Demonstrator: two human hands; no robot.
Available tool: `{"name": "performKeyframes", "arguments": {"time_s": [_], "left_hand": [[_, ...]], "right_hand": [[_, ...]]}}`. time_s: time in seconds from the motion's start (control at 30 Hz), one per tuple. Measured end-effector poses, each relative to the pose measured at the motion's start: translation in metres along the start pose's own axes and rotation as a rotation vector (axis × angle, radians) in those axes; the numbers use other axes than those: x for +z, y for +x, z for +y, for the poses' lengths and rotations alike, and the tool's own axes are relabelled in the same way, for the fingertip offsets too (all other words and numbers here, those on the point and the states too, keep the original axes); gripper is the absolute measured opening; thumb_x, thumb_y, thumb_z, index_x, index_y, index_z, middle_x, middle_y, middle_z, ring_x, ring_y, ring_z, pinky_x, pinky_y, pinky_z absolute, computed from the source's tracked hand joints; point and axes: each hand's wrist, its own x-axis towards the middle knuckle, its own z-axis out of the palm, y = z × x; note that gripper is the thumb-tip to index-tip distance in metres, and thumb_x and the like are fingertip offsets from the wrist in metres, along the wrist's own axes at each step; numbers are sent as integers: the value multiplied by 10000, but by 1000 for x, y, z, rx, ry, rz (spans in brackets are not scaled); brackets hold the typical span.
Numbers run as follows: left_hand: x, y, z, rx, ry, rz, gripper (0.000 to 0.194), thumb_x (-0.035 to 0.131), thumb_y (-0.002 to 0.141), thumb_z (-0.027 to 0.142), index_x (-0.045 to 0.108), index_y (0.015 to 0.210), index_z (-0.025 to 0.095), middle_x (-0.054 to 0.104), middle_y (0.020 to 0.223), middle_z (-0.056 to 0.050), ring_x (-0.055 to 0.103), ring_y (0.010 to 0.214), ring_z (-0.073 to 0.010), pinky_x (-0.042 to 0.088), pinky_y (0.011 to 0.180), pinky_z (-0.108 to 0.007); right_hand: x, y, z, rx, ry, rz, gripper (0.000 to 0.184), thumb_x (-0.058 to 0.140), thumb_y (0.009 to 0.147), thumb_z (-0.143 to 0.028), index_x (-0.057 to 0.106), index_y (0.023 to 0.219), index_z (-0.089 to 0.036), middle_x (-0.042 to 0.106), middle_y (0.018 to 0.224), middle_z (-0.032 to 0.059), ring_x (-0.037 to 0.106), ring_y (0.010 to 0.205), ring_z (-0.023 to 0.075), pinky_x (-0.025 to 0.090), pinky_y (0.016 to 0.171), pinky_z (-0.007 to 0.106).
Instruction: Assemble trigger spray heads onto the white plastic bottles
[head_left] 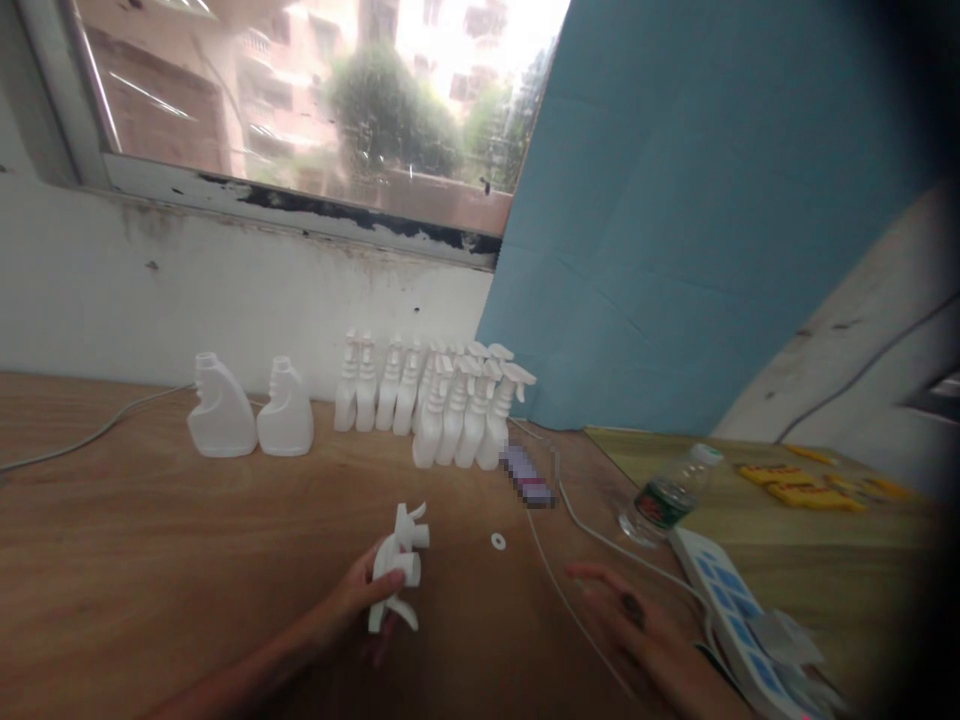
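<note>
My left hand [365, 590] is closed around two white trigger spray heads, one [405, 532] above the other [393, 588], their round collars facing right. My right hand [626, 615] is held over the table at the right, slightly blurred, index finger stretched out and nothing visible in it. A small white ring [498, 541] lies flat on the wood between my hands. Two white bottles without spray heads, a wider one [222, 418] and a narrower one [286, 415], stand upright at the back left. Right of them, several white spray bottles [454, 425] with heads on stand close together.
The wooden table [150, 560] meets a wall under a window. A phone-like object [528, 476], pixelated, lies before the spray bottles. To the right are a clear drink bottle [664, 502], a power strip [731, 600], thin cables [555, 580] and yellow packets [806, 488].
</note>
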Motion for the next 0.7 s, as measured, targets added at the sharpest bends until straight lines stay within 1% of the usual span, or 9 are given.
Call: {"name": "performKeyframes", "arguments": {"time_s": [0.07, 0.13, 0.2, 0.3, 0.4, 0.47, 0.53, 0.6, 0.7], "left_hand": [[-2, 2, 2, 42, -40, -16, 475, 607, 839, 466, 361, 1137, 189, 648, 624, -41, 600, 419, -180, 370, 328, -183], [-2, 4, 1, 95, -71, -4, 440, 627, 825, 445, 389, 1085, 182, 673, 705, -84, 658, 530, -227, 438, 390, -227], [-5, 4, 2, 135, -93, 22, 391, 623, 826, 431, 425, 1041, 171, 676, 731, -101, 664, 571, -242, 459, 437, -259], [-13, 3, 7, 156, -122, 46, 318, 585, 847, 421, 504, 959, 135, 672, 765, -122, 634, 556, -204, 426, 467, -252], [-19, 4, 12, 159, -207, 98, 334, 550, 865, 450, 562, 884, 117, 654, 782, -107, 587, 561, -152, 377, 472, -227], [-20, 6, 13, 156, -267, 151, 359, 538, 870, 483, 573, 854, 125, 626, 735, -66, 541, 532, -119, 351, 469, -214], [-21, 8, 13, 153, -288, 186, 404, 520, 873, 526, 564, 801, 131, 588, 664, -30, 469, 461, -83, 326, 458, -207], [-23, 10, 11, 152, -278, 207, 451, 487, 876, 569, 543, 759, 137, 552, 600, -5, 395, 397, -60, 298, 438, -204], [-27, 12, 9, 151, -267, 247, 469, 472, 870, 600, 503, 725, 155, 496, 525, 27, 323, 347, -47, 258, 406, -195]], "right_hand": [[-7, 22, 6, 77, 33, 37, 500, 601, 689, -642, 642, 933, -207, 460, 514, -39, 435, 422, 135, 323, 382, 228], [-4, 48, 14, 102, 128, 11, 466, 582, 693, -601, 576, 942, -206, 355, 493, -95, 297, 355, 87, 230, 349, 198], [5, 74, 22, 104, 127, 49, 409, 569, 687, -546, 544, 911, -205, 349, 488, -106, 286, 339, 79, 238, 342, 197], [20, 106, 32, 106, 95, 74, 316, 550, 689, -510, 520, 786, -211, 406, 473, -82, 363, 336, 104, 310, 339, 222], [27, 126, 32, 42, 51, 130, 278, 568, 686, -492, 509, 711, -221, 518, 528, -24, 527, 445, 162, 456, 449, 291], [27, 133, 26, -43, 16, 198, 276, 590, 674, -482, 545, 743, -218, 619, 672, 38, 627, 653, 227, 521, 630, 366], [26, 135, 18, -131, -14, 274, 319, 597, 672, -492, 581, 819, -209, 665, 875, 98, 624, 905, 285, 487, 830, 425], [26, 133, 7, -208, -42, 364, 396, 572, 692, -531, 598, 892, -190, 650, 1023, 140, 565, 1058, 316, 419, 939, 452], [33, 122, -10, -323, -77, 486, 464, 476, 776, -599, 612, 900, -173, 657, 978, 140, 585, 982, 304, 435, 892, 426]]}}
